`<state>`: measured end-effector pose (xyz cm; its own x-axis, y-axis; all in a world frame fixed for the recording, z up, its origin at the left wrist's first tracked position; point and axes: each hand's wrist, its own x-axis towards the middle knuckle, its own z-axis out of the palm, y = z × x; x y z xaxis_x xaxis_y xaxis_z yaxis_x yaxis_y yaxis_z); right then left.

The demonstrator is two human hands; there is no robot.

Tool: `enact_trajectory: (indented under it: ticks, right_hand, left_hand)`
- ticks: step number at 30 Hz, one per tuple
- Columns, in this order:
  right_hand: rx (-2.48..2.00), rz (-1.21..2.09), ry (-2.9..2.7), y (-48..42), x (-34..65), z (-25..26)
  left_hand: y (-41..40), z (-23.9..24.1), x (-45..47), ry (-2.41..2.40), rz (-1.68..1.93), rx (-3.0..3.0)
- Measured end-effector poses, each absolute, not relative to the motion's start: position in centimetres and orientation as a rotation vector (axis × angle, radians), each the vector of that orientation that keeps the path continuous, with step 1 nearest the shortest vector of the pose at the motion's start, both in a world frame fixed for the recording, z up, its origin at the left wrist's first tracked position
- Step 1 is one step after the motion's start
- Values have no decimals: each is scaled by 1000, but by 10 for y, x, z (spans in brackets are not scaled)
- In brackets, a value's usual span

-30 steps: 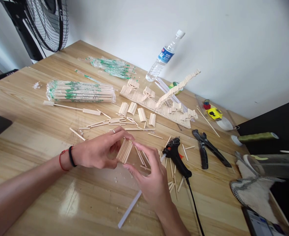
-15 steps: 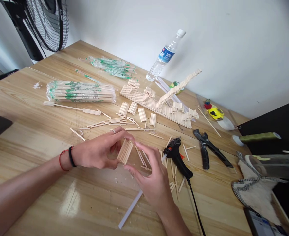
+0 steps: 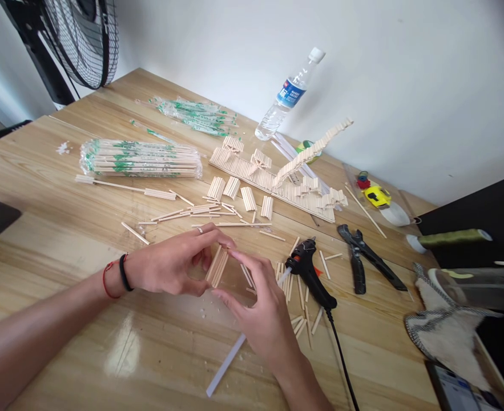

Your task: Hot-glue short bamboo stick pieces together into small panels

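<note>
Between both hands, just above the table, is a small panel of short wooden sticks (image 3: 218, 268) lying side by side. My left hand (image 3: 174, 260) grips its left side with thumb and fingers. At its other side, the fingertips and thumb of my right hand (image 3: 258, 297) pinch its ends. A black glue gun (image 3: 311, 274) lies right of my right hand, among short cut sticks (image 3: 301, 325). Beyond the hands stand several similar small stick panels (image 3: 248, 198). Behind these is a long stick-built model (image 3: 252, 171) with raised pieces and a curved, rising strip.
Pliers (image 3: 357, 262) lie right of the glue gun, whose cord runs toward the front edge. A glue stick (image 3: 226, 365) lies in front. Bagged sticks (image 3: 140, 158), a water bottle (image 3: 281, 100), a yellow tape measure (image 3: 377, 197) and a phone (image 3: 457, 388) surround the work area.
The stick panel has tilted slightly and shifted a little left between the fingers. My right fingertips have moved slightly left with it; the other objects stay where they were.
</note>
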<state>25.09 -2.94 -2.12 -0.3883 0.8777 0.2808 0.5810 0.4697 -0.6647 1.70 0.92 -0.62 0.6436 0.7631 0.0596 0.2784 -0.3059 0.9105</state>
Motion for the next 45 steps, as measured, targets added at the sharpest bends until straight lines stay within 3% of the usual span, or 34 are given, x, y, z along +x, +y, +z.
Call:
enact_trajectory:
  ticks: [45]
  right_hand:
    - [-1285, 508, -2135, -32, 239, -22]
  left_hand:
    - [12, -5, 16, 790, 641, 1965]
